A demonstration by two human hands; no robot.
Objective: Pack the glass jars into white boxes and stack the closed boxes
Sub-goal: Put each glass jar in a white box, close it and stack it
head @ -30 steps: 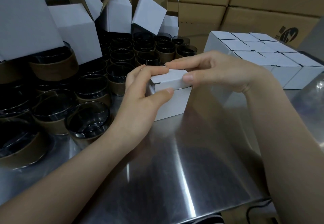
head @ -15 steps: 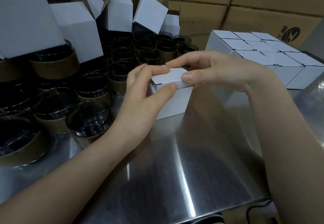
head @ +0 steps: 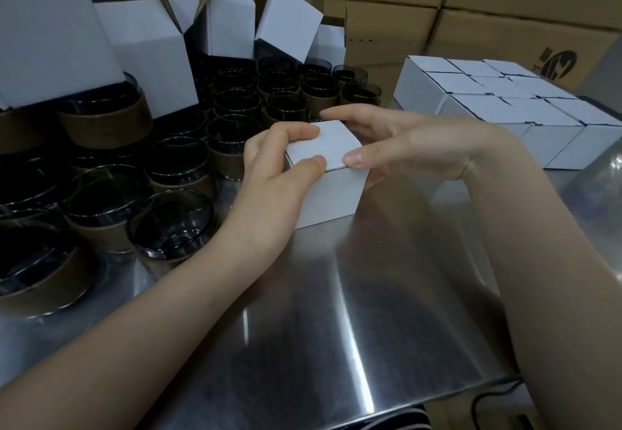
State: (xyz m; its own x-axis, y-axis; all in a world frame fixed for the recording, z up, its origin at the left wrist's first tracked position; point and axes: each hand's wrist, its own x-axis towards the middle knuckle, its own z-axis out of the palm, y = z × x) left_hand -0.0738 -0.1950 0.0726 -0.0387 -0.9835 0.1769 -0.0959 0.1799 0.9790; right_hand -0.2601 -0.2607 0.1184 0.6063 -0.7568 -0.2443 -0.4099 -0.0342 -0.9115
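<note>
White box (head: 333,194) pinched at its top edges, my left hand (head: 272,177) curled on one side, my right hand (head: 414,147) opposite; closed, upright on steel table (head: 336,295).

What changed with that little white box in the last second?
The white box got closed: its lid, gaping at the left edge before, now lies flat. The left hand and right hand still grip it. The glass jars and closed boxes stayed put.
</note>
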